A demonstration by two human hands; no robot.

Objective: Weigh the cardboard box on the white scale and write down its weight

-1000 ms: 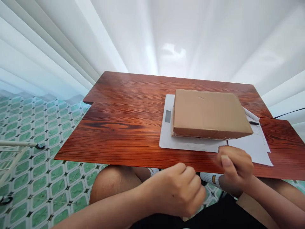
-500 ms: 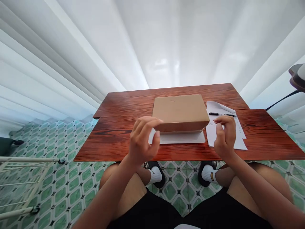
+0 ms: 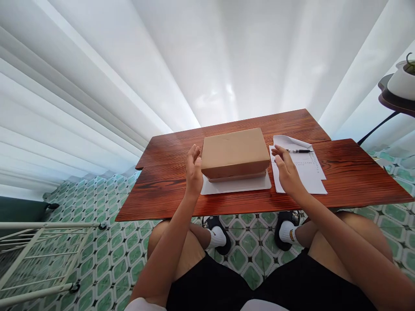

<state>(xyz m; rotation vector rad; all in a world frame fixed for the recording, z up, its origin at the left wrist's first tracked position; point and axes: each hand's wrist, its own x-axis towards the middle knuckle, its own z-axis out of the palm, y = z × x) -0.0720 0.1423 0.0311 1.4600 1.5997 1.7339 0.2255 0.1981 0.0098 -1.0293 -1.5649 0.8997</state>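
Observation:
A brown cardboard box (image 3: 235, 149) with a closed lid sits on the wooden table (image 3: 155, 190). Under its front edge shows a flat white sheet or board (image 3: 238, 185), mostly hidden by the box. My left hand (image 3: 193, 172) is upright beside the box's left side, fingers stretched out and holding nothing. Over the papers, to the right of the box, my right hand (image 3: 287, 172) is open with its palm toward the box. Whether the left fingers touch the box I cannot tell; the right hand is apart from it.
White papers (image 3: 311, 177) with handwriting lie right of the box, a black pen (image 3: 298, 151) across them. A white curtain (image 3: 181, 56) hangs behind. A white wire rack (image 3: 45, 259) stands lower left; a white plant pot (image 3: 403, 82) sits on a dark stand at right.
Both hands have gone from curled fingers in front of the box to straightened, open palms, farther forward at its sides. The camera view has turned slightly. The box appears to stay in place.

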